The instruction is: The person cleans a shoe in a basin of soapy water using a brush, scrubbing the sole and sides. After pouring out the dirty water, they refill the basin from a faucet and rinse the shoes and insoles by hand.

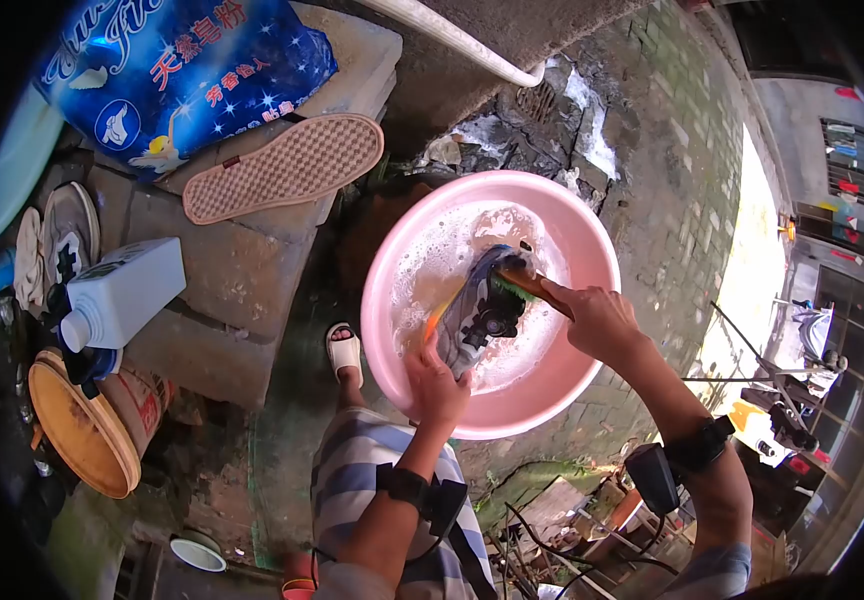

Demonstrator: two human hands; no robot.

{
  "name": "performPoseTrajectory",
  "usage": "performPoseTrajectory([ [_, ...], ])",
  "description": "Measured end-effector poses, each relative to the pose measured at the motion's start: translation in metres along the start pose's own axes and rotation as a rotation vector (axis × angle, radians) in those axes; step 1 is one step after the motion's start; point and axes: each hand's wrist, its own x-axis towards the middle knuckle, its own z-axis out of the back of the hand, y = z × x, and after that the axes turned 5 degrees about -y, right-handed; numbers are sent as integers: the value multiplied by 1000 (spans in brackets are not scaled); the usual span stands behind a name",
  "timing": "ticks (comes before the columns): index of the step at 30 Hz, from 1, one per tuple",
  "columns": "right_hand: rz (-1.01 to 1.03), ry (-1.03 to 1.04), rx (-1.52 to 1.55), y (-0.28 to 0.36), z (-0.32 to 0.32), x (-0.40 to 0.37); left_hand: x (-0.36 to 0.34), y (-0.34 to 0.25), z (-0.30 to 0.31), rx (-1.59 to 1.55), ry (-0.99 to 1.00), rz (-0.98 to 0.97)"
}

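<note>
A grey and black shoe [474, 312] with an orange-yellow sole edge is held over a pink basin [380, 330] of soapy water. My left hand [437, 383] is closed around the near end of the shoe. In my right hand [600, 322] is the wooden handle of a scrubbing brush [550, 293], fingers wrapped round it. The brush's green bristles lie against the upper part of the shoe. White suds [422, 245] float on the water around both.
Left, a stone ledge carries a blue soap powder bag [202, 75], a woven insole [287, 168], a white bottle [127, 292] and another grey shoe [70, 235]. Below stands a bucket with an orange-brown rim [82, 425]. A white pipe [462, 40] runs above; a sandalled foot [343, 350] is beside the basin.
</note>
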Motion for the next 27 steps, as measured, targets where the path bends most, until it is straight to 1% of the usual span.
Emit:
performPoseTrajectory([
  [1,-47,-49,-81,3,0,6,2,-2,1,0,-3,0],
  [2,-27,-102,-127,-4,-24,17,2,-4,3,15,25,27],
  [3,-66,-46,-234,12,-25,18,3,-4,6,31,53,54],
  [5,-142,14,-170,14,-36,10,6,-5,9,4,68,71],
  [7,-165,73,-27,18,-48,5,9,-9,7,-34,59,80],
  [9,-137,105,19,21,-47,2,4,-8,11,-68,107,172],
  [11,-17,251,101,22,-30,-3,2,-5,6,-77,105,188],
  [12,-29,305,99,31,-11,-6,3,-5,6,-81,107,201],
  [13,-25,301,98,21,-11,-3,4,-4,6,-81,102,199],
  [14,31,229,164,1,-14,-3,4,-4,6,-51,88,148],
  [15,84,157,229,-4,-9,-2,4,-3,6,-24,75,97],
  [16,55,100,178,-7,-3,-4,3,-3,6,-26,75,98],
  [17,54,99,175,-6,3,-1,2,-2,6,-43,58,78],
  [19,-43,22,-109,1,9,9,3,-9,8,-59,38,55],
  [20,-33,17,-175,-2,-5,19,5,-10,9,-43,56,90],
  [21,-27,18,-173,-1,-16,22,6,-11,11,-26,77,129],
  [23,-78,-41,-229,2,-34,15,8,-3,7,-37,74,125],
  [25,-122,25,-60,10,-48,5,8,-4,2,-61,61,115],
  [27,-68,130,44,18,-43,-2,4,-2,5,-54,63,105],
])
